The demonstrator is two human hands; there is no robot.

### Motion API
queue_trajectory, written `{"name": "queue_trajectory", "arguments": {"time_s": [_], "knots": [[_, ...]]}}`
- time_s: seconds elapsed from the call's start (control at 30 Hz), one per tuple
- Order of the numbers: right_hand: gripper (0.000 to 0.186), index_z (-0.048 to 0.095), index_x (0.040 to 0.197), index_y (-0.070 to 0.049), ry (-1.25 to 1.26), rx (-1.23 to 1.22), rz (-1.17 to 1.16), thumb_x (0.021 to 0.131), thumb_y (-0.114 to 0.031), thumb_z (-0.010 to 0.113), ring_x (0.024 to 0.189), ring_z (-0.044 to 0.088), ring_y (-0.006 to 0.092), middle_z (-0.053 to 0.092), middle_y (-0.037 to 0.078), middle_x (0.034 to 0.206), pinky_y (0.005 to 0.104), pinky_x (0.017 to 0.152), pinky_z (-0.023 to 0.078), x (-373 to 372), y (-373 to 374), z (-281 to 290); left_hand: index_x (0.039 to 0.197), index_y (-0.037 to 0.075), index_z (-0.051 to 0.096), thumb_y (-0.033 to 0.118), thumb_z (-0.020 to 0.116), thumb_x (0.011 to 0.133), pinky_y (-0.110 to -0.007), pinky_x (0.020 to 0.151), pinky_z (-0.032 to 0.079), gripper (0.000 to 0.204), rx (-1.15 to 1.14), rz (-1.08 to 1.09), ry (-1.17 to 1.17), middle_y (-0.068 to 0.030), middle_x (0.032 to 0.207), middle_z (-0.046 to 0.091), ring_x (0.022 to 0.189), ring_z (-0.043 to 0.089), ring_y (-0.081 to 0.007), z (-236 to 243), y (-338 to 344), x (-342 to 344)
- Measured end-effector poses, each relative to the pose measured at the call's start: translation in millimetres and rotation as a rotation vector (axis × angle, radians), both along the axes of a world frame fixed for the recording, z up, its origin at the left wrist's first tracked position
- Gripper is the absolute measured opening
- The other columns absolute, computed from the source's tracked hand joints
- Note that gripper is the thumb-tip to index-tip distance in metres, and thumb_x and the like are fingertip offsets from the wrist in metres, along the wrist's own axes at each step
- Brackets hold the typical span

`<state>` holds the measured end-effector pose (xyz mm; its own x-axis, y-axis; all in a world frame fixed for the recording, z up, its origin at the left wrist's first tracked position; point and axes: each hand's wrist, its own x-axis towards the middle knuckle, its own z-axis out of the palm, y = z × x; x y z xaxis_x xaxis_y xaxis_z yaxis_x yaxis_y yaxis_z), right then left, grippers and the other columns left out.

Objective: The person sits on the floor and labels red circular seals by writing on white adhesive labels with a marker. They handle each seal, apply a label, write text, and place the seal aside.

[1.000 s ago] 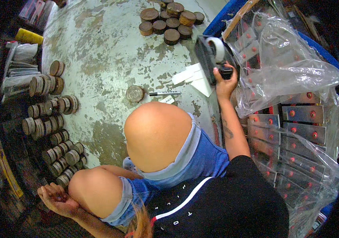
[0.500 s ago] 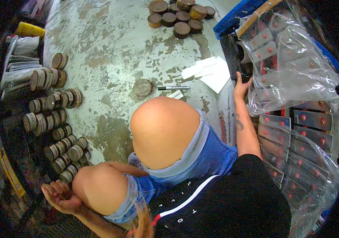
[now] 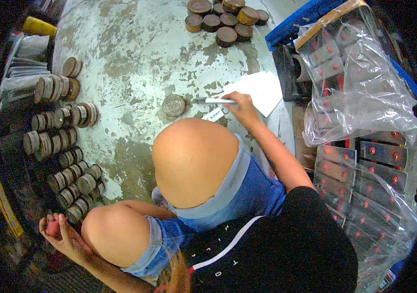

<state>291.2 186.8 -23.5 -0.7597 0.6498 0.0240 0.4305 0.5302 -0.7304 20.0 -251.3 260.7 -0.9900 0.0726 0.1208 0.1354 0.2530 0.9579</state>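
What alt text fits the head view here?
Seated on a worn grey floor, a person's right hand reaches a pen beside a round wood slice; the left hand holds a small pink object near rows of wood slices.

A worn grey concrete floor (image 3: 135, 53) with patchy, peeling paint carries rows of round wooden discs (image 3: 62, 141) standing on edge at the left, a cluster of brown wooden discs (image 3: 225, 19) lying flat at the top, one single round disc (image 3: 173, 105), white paper sheets (image 3: 259, 90) and a slim pen-like tool (image 3: 213, 101).
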Motion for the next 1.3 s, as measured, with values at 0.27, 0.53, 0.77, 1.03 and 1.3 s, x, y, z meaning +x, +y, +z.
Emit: {"name": "queue_trajectory", "arguments": {"time_s": [0.27,0.53,0.77,1.03,1.3], "knots": [[0.030,0.066,0.102,0.001,0.624,0.144,-0.783,0.081,-0.019,0.073,0.087,0.062,0.0187,0.068,0.008,0.098,0.0313,0.078,0.048,47.4,102.5,71.9,0.127,0.001,0.041,0.008,0.053,0.092,-0.038,0.101,0.043,0.038,0.187,-0.107,-0.177,-0.0235,0.136,0.045,0.127,0.045,-0.0337,7.2,12.5,4.6],[0.043,0.059,0.114,0.004,0.352,0.484,-0.748,0.094,-0.034,0.056,0.101,0.059,0.0346,0.063,0.021,0.114,0.0393,0.089,0.043,44.5,145.4,66.1,0.130,-0.002,0.042,0.017,0.054,0.094,-0.016,0.031,0.025,0.042,0.124,-0.016,-0.147,-0.0070,0.080,0.060,0.037,0.033,-0.0016,9.4,10.8,3.1],[0.047,0.064,0.088,0.000,0.226,0.606,-0.683,0.096,-0.043,0.045,0.080,0.061,0.0356,0.066,0.018,0.083,0.0432,0.074,0.044,50.7,171.0,45.9,0.122,0.004,0.050,0.022,0.055,0.095,-0.017,0.052,0.044,0.033,0.013,0.064,-0.059,-0.0090,0.096,0.062,0.070,0.056,-0.0102,3.5,8.4,10.2],[0.069,0.062,0.061,-0.005,-0.061,0.434,-0.670,0.094,-0.058,0.032,0.055,0.054,0.0293,0.055,0.013,0.053,0.0424,0.058,0.041,33.1,227.3,29.9,0.087,0.008,0.053,0.047,0.041,0.098,-0.027,0.068,0.046,0.042,0.292,-0.206,-0.412,-0.0161,0.112,0.060,0.083,0.055,-0.0213,14.6,21.4,9.1],[0.059,0.039,0.130,-0.001,0.658,-0.146,-0.762,0.083,-0.018,0.072,0.049,0.043,0.0065,0.058,0.004,0.076,0.0208,0.043,0.034,2.4,152.8,11.1,0.059,0.012,0.037,0.035,0.038,0.102,-0.020,0.039,0.028,0.048,0.559,-0.346,-0.425,0.0004,0.051,0.034,0.047,0.035,-0.0091,13.3,41.4,14.8]]}}
